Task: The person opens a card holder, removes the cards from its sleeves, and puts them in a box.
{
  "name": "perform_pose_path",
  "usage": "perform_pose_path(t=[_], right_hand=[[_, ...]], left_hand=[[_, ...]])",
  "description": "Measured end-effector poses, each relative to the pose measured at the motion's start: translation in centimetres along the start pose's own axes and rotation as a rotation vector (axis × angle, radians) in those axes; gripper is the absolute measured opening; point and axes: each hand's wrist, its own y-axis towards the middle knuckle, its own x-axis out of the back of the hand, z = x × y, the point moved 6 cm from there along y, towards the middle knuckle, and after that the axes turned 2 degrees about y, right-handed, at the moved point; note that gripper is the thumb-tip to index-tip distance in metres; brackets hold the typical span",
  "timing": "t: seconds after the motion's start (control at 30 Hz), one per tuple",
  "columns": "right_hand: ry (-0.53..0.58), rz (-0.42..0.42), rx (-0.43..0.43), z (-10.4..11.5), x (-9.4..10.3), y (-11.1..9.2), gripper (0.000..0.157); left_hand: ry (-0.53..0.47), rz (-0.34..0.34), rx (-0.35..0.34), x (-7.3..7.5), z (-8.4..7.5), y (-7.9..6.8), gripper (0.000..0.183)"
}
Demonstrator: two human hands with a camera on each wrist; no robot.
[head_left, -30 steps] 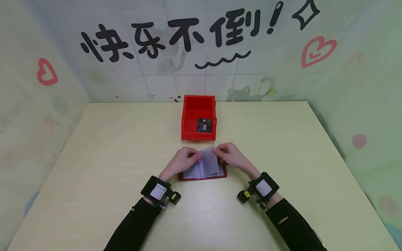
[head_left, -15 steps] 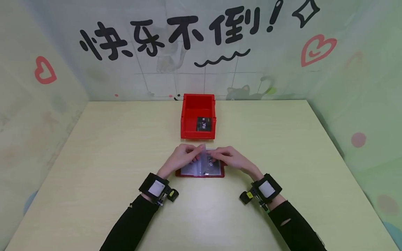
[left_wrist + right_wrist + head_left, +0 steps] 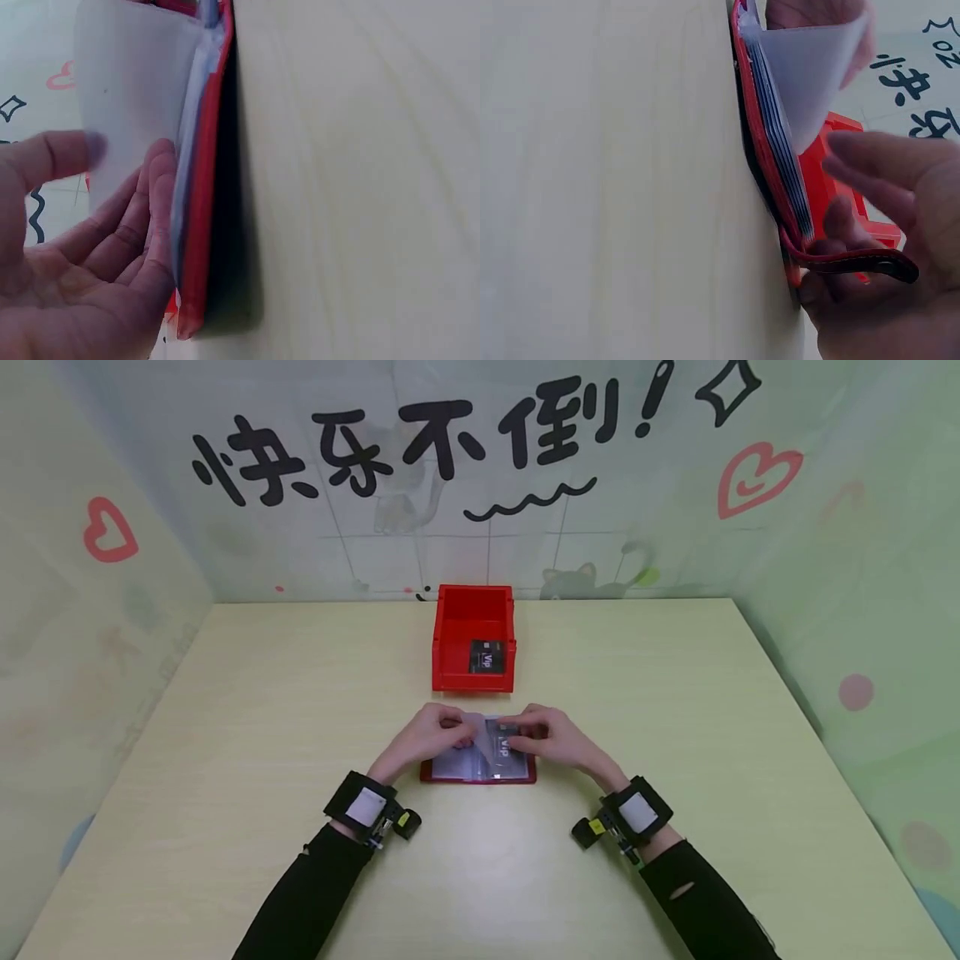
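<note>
A red-covered card holder (image 3: pixel 478 782) lies spread on the table, with clear plastic sleeves inside. Under its right-hand sleeve shows a black Vip card (image 3: pixel 504 746). My left hand (image 3: pixel 431 732) pinches one lifted sleeve page (image 3: pixel 139 82), its thumb against the page and the other fingers behind, near the left-hand sleeves. The page is bent over toward the left. At the right side of the holder is my right hand (image 3: pixel 553 736), its thumb and forefinger apart over the card. In the right wrist view its lower fingers lie beside the snap strap (image 3: pixel 862 261).
A red open bin (image 3: pixel 472 682) stands just beyond the card holder. Another black Vip card (image 3: pixel 487 657) lies inside it. A printed backdrop (image 3: pixel 405 552) rises behind the pale wooden table (image 3: pixel 300 693) and along both sides.
The right hand has let go of the sleeve page and lowered to the right side. The left hand has taken the page and folded it leftward, baring the Vip card.
</note>
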Motion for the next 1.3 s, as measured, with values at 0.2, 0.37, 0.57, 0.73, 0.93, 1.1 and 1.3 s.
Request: perform_pose_path(t=[0.2, 0.37, 0.57, 0.73, 0.93, 1.1, 1.3], right_hand=[[-0.191, -0.082, -0.062, -1.2, 1.2, -0.3, 0.063], [-0.244, -0.039, -0.067, -1.5, 1.4, -0.2, 0.067], [-0.271, -0.027, -0.073, -1.5, 1.3, 0.0, 0.066], [-0.279, -0.037, -0.088, -1.4, 1.1, 0.0, 0.066], [-0.283, -0.043, -0.089, -1.2, 1.0, 0.0, 0.064], [-0.269, -0.043, -0.079, -1.1, 1.0, 0.0, 0.065], [-0.269, -0.034, -0.076, -1.1, 0.9, 0.1, 0.066]], left_hand=[[-0.027, -0.056, 0.103, 0.7, 1.0, -0.1, 0.024], [0.067, -0.136, 0.184, 1.5, 1.2, -0.6, 0.038], [0.180, -0.212, 0.179, 2.1, 0.3, -1.0, 0.047], [0.328, -0.263, 0.157, 2.1, -0.5, -1.2, 0.058], [0.540, -0.287, 0.065, 1.5, -2.0, -1.2, 0.055], [0.388, -0.157, -0.046, 0.0, -3.0, -0.7, 0.033], [0.273, -0.117, -0.052, -0.8, -3.0, -0.2, 0.024]])
